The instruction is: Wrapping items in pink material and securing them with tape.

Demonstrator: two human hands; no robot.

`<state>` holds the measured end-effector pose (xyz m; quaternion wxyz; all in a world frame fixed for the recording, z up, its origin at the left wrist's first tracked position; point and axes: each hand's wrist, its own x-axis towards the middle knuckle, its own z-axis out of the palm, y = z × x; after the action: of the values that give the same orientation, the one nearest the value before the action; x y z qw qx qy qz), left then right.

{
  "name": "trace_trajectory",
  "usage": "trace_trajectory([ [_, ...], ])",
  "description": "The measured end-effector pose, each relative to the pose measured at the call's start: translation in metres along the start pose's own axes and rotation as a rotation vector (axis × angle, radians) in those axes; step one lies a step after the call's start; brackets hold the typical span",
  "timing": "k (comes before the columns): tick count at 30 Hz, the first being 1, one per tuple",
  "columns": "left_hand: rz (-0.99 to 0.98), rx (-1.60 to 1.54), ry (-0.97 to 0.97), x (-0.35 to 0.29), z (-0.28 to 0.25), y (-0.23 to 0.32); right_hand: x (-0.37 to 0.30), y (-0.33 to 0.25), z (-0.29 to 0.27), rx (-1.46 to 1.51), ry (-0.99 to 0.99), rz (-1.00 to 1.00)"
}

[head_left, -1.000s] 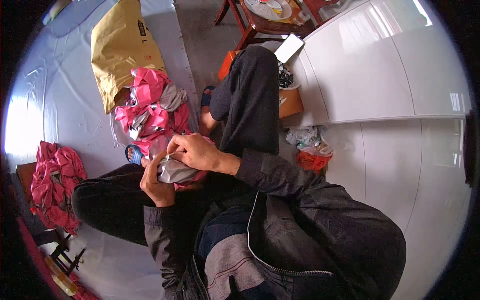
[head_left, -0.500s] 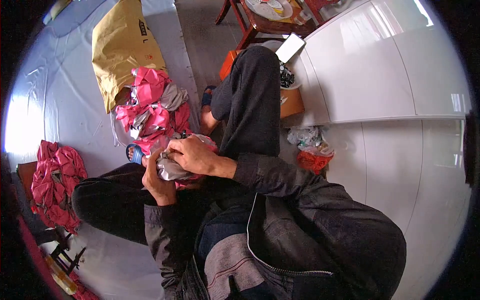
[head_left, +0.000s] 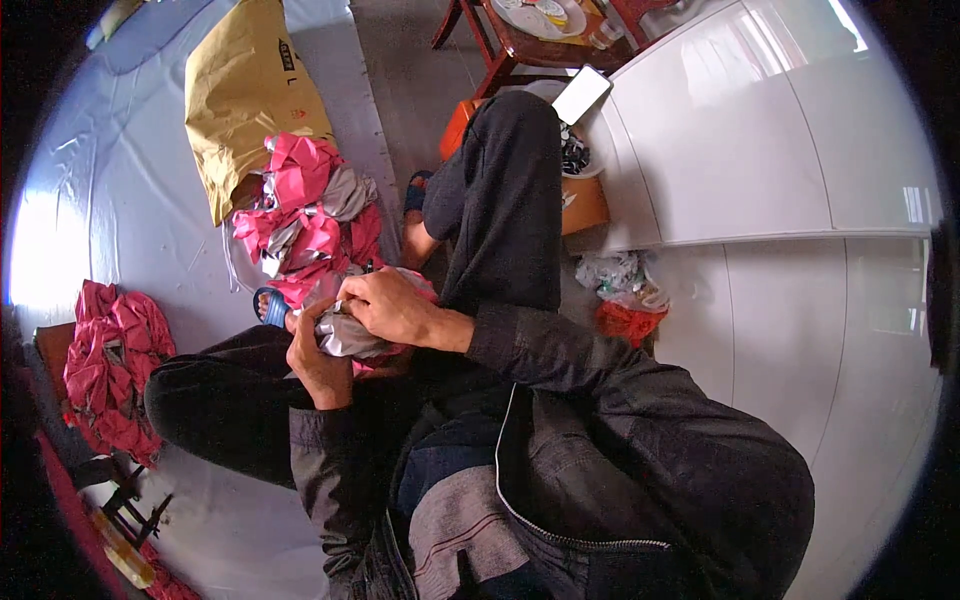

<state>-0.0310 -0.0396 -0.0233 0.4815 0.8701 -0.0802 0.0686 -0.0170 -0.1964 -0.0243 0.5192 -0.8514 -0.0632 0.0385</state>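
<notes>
Between my hands, above my lap, is a bunched piece of pink and grey fabric (head_left: 348, 338), its grey side up. My left hand (head_left: 320, 362) pinches its left edge, the thumb raised toward the other hand. From the right, my right hand (head_left: 392, 308) lies over the fabric with its fingertips closed on it. Both sets of fingertips nearly meet, and anything small between them is too small to make out. A loose heap of pink and grey fabric (head_left: 305, 215) spreads just beyond my hands, reaching down toward the held piece.
A yellow-brown bag (head_left: 245, 100) lies behind the heap. More pink fabric (head_left: 115, 365) is piled at the left. On the right, a white phone (head_left: 581, 96) rests by a bowl of small dark pieces (head_left: 574, 155), near a white glossy surface (head_left: 720, 130). A wooden chair (head_left: 530, 45) stands at the back.
The grey fabric between my hands has shifted and creased slightly under my fingers. My right hand has moved a little rightward. The rest looks the same.
</notes>
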Motion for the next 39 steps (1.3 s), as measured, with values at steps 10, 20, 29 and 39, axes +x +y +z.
trace_trajectory([
  [10,-0.002,-0.046,-0.058,0.001,-0.004,0.008,-0.007,0.0,-0.004,-0.076,0.042,-0.026],
  [20,0.135,0.038,0.021,-0.003,-0.012,0.003,-0.008,-0.009,-0.01,-0.202,-0.157,0.007],
  [29,0.443,-0.007,-0.05,-0.002,-0.053,0.055,0.019,-0.031,-0.075,0.518,-0.314,0.408],
  [39,0.69,0.129,-0.193,-0.014,-0.099,0.099,0.047,0.001,-0.032,0.392,-0.23,0.098],
])
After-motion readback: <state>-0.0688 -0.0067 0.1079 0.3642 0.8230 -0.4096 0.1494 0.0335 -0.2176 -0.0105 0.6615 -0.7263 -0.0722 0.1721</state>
